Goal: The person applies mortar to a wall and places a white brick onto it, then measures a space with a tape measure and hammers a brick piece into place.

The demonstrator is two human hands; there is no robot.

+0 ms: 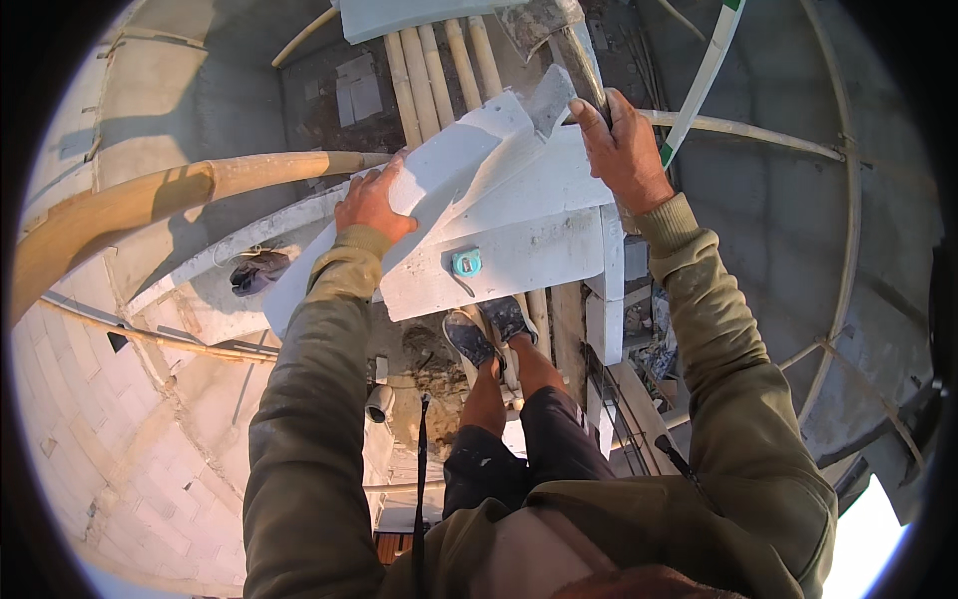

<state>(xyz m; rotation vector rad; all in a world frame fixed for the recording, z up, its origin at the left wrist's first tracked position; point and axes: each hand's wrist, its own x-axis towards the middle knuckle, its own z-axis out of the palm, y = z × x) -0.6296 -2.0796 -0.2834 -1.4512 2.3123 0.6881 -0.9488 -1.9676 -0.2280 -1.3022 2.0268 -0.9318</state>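
Note:
My right hand (627,150) is wrapped round the wooden handle of a hatchet (581,62), whose broad, dusty grey head points away from me. My left hand (377,208) grips a long white lightweight block (454,165), fingers toward its far edge and thumb on the near side. The block lies slanted across other white blocks (554,245), and its right end looks broken and uneven. A rough grey wedge-shaped piece (552,100) sits at that end, just left of my right hand. On the near block face rests a teal tape measure (466,263).
Bamboo poles (424,80) run beneath the blocks and under my feet. A thick bamboo pole (200,188) crosses at the left. A long white-and-green straight bar (704,80) stands at the upper right. A dark cloth bundle (259,272) lies on a ledge at left.

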